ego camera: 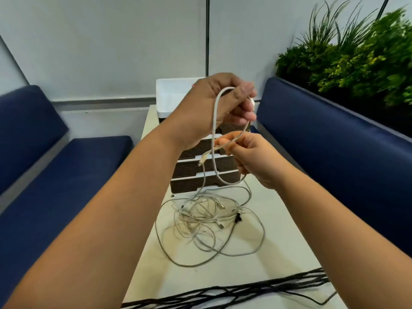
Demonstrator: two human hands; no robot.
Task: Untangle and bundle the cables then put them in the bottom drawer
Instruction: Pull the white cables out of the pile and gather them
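Note:
My left hand [219,103] is raised above the table, its curled fingers holding the top of a loop of white cable [214,139]. Just below it, my right hand [249,157] pinches the same cable near a plug end that dangles to the left. The loop hangs down in front of the drawer unit [189,172], a dark stack of drawers with white edges, the bottom drawer [189,186] closed. A tangle of white cables [207,221] lies on the table below my hands. Several black cables [234,293] stretch across the near edge.
The white table [289,230] is narrow and runs away from me. Blue bench seats [55,175] flank it left and right. A white tray [171,94] sits on top of the drawer unit. Green plants [356,59] stand behind the right bench.

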